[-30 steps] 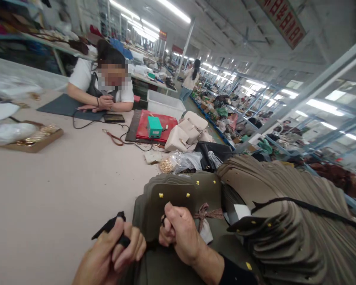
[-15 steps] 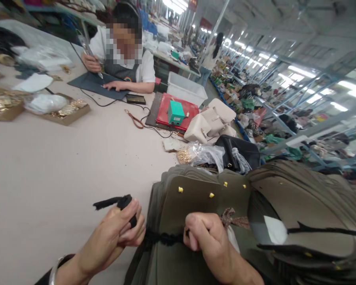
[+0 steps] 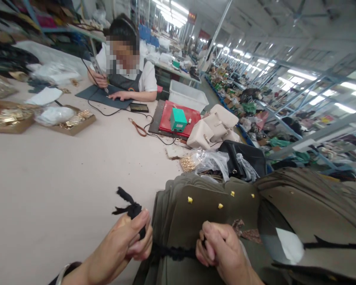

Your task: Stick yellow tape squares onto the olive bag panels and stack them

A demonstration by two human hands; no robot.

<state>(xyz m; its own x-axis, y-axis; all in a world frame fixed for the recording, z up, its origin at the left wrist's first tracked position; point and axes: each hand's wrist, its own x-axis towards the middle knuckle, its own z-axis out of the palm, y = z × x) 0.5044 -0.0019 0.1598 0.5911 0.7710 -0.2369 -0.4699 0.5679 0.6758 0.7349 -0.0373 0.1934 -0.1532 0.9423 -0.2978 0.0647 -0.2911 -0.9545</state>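
Note:
My left hand (image 3: 123,247) and my right hand (image 3: 222,255) both pinch a black fabric strip (image 3: 173,252) that stretches between them, across a stack of olive-brown leather pieces (image 3: 195,215) with small gold studs. The strip's knotted loose end (image 3: 127,206) sticks up above my left fingers. Both hands are closed. More leather pieces (image 3: 317,202) are piled to the right, tied with another black strip (image 3: 338,245).
A pale worktable (image 3: 62,174) runs to the left. Across it a person in a white shirt (image 3: 123,75) works on a dark mat. A red mat with a green box (image 3: 178,118), cream bags (image 3: 216,124), a black bag (image 3: 243,156), bags of gold hardware (image 3: 195,161) and cardboard trays (image 3: 74,122) lie about.
The camera has tilted down and left. My hands have drawn apart, pulling the black strip taut across the stack; the loose end above my left hand now stands more upright.

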